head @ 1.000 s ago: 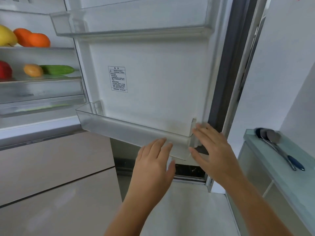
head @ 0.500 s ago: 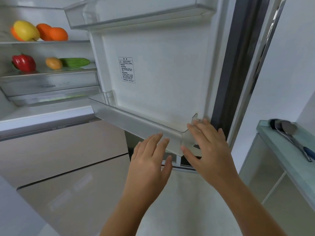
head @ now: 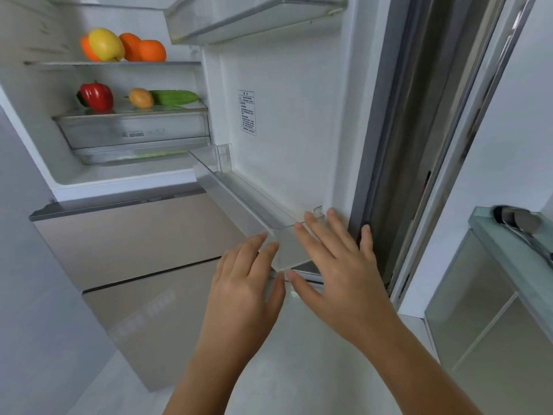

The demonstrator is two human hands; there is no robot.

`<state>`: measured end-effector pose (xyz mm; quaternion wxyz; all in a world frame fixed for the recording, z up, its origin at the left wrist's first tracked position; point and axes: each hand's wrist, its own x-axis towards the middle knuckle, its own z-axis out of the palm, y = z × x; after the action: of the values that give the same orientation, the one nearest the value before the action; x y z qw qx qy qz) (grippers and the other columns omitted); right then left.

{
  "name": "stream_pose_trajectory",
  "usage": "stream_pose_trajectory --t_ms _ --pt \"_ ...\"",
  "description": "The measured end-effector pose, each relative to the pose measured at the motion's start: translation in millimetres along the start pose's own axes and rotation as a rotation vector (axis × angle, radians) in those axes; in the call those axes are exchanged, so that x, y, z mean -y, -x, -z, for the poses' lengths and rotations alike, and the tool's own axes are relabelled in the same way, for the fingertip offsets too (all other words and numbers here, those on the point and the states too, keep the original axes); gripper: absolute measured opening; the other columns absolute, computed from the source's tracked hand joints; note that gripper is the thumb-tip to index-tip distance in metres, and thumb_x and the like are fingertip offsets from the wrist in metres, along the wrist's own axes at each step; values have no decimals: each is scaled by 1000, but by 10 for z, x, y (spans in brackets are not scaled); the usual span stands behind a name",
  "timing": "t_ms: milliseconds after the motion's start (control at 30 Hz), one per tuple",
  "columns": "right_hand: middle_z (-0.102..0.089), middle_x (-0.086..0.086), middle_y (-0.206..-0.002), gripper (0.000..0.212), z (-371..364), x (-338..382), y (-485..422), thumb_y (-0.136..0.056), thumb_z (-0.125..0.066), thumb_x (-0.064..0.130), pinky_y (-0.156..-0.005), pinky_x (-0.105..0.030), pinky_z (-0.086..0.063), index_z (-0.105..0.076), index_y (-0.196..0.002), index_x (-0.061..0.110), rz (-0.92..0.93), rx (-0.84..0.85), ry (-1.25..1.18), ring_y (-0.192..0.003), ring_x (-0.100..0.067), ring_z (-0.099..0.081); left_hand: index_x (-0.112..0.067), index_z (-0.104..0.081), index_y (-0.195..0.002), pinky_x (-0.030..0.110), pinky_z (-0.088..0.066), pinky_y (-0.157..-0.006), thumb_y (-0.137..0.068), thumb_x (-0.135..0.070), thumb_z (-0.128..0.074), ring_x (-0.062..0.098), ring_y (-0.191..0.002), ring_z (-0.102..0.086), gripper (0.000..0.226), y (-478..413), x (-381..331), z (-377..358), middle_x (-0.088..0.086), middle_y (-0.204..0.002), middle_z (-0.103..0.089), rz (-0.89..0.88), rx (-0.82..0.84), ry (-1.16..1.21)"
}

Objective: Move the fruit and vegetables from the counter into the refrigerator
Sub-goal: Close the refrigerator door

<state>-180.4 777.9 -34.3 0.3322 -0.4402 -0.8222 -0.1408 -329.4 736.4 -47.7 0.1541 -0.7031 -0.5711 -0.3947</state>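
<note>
Up-left of left hand (head: 244, 283): yellow mango (head: 105, 44), bright oranges (head: 143, 49); below them red pepper (head: 96, 96), green cucumber (head: 175, 97). Beige drawer fronts (head: 134, 241) left of hands. White door liner (head: 299, 115) above right hand (head: 341, 271).

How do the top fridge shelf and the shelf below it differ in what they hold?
The top shelf carries round fruit: oranges and a yellow-green fruit. The lower shelf carries a red pepper, a small orange-yellow fruit and a long cucumber, spread apart. Both are loaded.
</note>
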Motion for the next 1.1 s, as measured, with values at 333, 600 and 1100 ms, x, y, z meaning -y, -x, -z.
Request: stream_pose_trajectory --t_ms 333,600,1100 --pt "-49 -7 -138 45 256 640 0 -84 -41 38 -103 -58 -13 -61 -118 16 97 -29 -17 -133 -28 -35 -8 -57 -113 42 -49 -87 -84 -28 -46 30 -107 -57 37 415 314 456 13 -120 -59 78 -36 -96" --pt "-48 -7 -138 41 373 1100 -9 -85 -43 35 -103 -56 -15 -62 -117 16 211 -71 -111 -133 -29 -33 -8 -58 -113 39 -47 -86 -83 -27 -46 28 -107 -57 37 629 438 854 11 -120 -59 108 -49 -151" --pt "-42 -7 -142 43 205 1412 12 -84 -43 34 -101 -56 -19 -62 -115 12 224 -53 -191 -134 -26 -28 -7 -57 -118 40 -48 -90 -84 -23 -48 26 -113 -55 39 808 634 1156 13 -127 -56 80 -73 -172"
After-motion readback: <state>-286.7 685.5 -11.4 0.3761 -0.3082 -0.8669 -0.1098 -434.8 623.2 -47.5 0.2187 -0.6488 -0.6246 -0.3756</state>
